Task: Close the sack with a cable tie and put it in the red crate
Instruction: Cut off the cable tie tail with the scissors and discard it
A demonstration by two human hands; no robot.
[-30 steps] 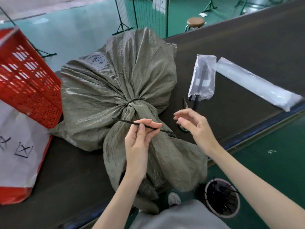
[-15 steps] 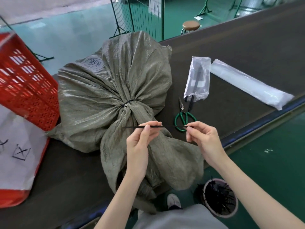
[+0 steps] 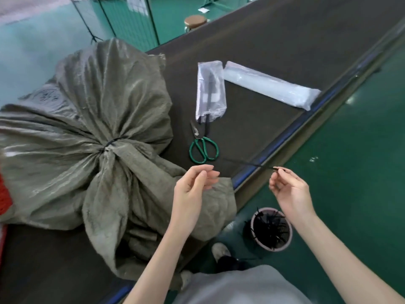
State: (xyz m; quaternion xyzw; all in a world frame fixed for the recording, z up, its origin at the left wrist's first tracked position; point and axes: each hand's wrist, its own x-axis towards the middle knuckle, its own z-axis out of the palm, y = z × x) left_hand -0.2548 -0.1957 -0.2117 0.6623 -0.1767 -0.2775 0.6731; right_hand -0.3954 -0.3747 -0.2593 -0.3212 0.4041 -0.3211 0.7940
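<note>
The big grey-green woven sack (image 3: 87, 150) lies on the dark worktop (image 3: 274, 51), its neck already cinched by a black cable tie (image 3: 112, 142) drawn tight around the gathered fabric. Over on the right, the right hand (image 3: 291, 191) has its grip pinched on one end of a thin black trimmed tie strip (image 3: 249, 164), held out past the worktop's blue edge, above the green floor. The left hand (image 3: 192, 189) hovers over the sack's loose flap, fingers curled, grip released, holding nothing. Green-handled scissors (image 3: 202, 145) rest on the worktop just below a clear plastic packet (image 3: 210, 91). A round pink bin of black offcuts (image 3: 271, 230) sits on the floor. Only a sliver of the red crate (image 3: 4, 194) shows at the left edge.
</note>
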